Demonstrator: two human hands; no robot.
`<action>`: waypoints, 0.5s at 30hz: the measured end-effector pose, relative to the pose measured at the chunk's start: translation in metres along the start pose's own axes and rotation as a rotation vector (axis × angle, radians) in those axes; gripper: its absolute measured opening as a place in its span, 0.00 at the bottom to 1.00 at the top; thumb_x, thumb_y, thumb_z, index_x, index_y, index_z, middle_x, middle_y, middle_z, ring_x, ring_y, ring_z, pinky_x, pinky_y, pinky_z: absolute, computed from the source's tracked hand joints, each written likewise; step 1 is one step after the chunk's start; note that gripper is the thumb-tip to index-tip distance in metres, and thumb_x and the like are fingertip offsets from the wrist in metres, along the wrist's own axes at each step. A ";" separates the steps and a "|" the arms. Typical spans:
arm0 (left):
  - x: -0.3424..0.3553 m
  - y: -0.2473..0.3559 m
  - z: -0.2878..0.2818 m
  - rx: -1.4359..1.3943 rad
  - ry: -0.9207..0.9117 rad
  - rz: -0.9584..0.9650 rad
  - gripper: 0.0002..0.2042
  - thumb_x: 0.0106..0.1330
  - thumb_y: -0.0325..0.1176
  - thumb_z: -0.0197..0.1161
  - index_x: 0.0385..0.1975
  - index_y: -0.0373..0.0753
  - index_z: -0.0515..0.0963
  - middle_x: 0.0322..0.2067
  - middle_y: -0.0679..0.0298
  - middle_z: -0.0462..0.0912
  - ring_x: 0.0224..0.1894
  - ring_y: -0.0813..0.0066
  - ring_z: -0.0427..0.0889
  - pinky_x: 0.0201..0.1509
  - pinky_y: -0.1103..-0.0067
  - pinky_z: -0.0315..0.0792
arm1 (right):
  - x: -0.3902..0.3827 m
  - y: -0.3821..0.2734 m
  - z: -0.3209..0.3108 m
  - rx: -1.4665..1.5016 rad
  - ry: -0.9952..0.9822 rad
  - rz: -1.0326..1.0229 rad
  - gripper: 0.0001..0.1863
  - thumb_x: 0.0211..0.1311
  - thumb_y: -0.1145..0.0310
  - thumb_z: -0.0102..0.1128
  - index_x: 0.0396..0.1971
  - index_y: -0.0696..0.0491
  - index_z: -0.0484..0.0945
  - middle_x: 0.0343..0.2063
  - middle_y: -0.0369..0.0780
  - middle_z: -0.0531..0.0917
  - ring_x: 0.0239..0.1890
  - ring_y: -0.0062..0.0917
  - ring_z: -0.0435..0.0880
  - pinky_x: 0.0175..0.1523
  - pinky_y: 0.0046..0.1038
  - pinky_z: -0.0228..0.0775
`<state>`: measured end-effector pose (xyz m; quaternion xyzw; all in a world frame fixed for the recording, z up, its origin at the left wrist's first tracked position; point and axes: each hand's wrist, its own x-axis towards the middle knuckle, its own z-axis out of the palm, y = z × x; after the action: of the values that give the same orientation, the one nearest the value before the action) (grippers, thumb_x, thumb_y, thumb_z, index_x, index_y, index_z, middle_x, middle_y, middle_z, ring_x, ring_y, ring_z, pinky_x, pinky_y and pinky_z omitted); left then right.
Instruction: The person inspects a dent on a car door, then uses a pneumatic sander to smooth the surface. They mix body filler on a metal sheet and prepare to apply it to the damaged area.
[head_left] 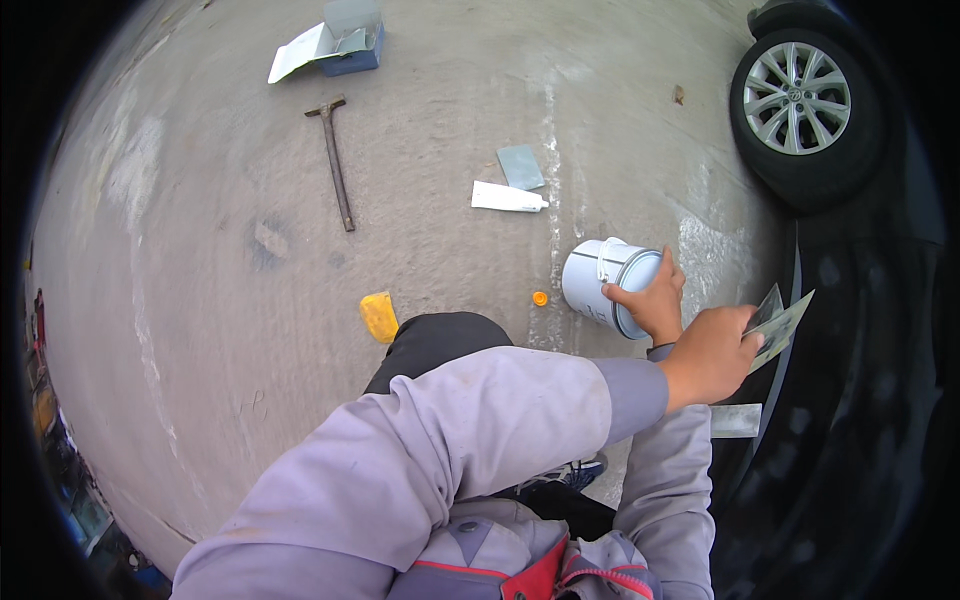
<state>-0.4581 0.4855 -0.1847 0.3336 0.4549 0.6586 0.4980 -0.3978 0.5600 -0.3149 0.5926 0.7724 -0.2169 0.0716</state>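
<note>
My left arm reaches across over my right forearm. In my left hand (710,355) are thin flat putty spreaders (787,328), pinched between thumb and fingers beside the black car. My right hand (655,297) grips the rim of a white can (592,285) with a pale lid and wire handle, thumb on the near side and fingers over the far edge. Whether the can stands straight or tilts, I cannot tell. Close to it on the left lies a small orange cap (540,298). A white tube (508,197) lies farther off, against a grey-blue square sheet (520,167).
The black car (850,400) with its wheel (797,98) bounds the right side. A flat grey plate (736,421) shows beside my right sleeve. On the concrete floor lie a hammer (335,165), a yellow block (379,317) near my knee and an open blue box (352,62).
</note>
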 end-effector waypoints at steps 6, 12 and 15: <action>0.028 0.003 -0.016 0.045 0.056 -0.063 0.13 0.71 0.35 0.62 0.38 0.27 0.79 0.30 0.43 0.84 0.36 0.45 0.84 0.44 0.61 0.75 | -0.027 0.039 0.018 -0.289 -0.017 -0.003 0.71 0.38 0.36 0.81 0.80 0.52 0.51 0.73 0.57 0.62 0.75 0.55 0.61 0.76 0.44 0.58; 0.074 0.005 -0.062 -0.192 0.316 -0.024 0.11 0.71 0.32 0.63 0.40 0.28 0.80 0.29 0.56 0.85 0.30 0.68 0.81 0.36 0.68 0.74 | -0.035 0.056 0.012 -0.138 0.027 0.044 0.68 0.39 0.38 0.83 0.78 0.51 0.55 0.76 0.58 0.52 0.76 0.60 0.53 0.72 0.55 0.62; 0.079 0.008 -0.077 -0.326 0.375 -0.074 0.10 0.72 0.32 0.64 0.42 0.30 0.80 0.30 0.62 0.83 0.30 0.77 0.76 0.34 0.73 0.71 | -0.037 0.053 0.008 -0.145 0.056 0.035 0.70 0.36 0.40 0.84 0.78 0.53 0.55 0.72 0.63 0.57 0.74 0.60 0.57 0.72 0.52 0.63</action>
<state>-0.5520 0.5397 -0.2062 0.1037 0.4389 0.7550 0.4759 -0.3383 0.5345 -0.3218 0.6051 0.7773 -0.1425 0.0964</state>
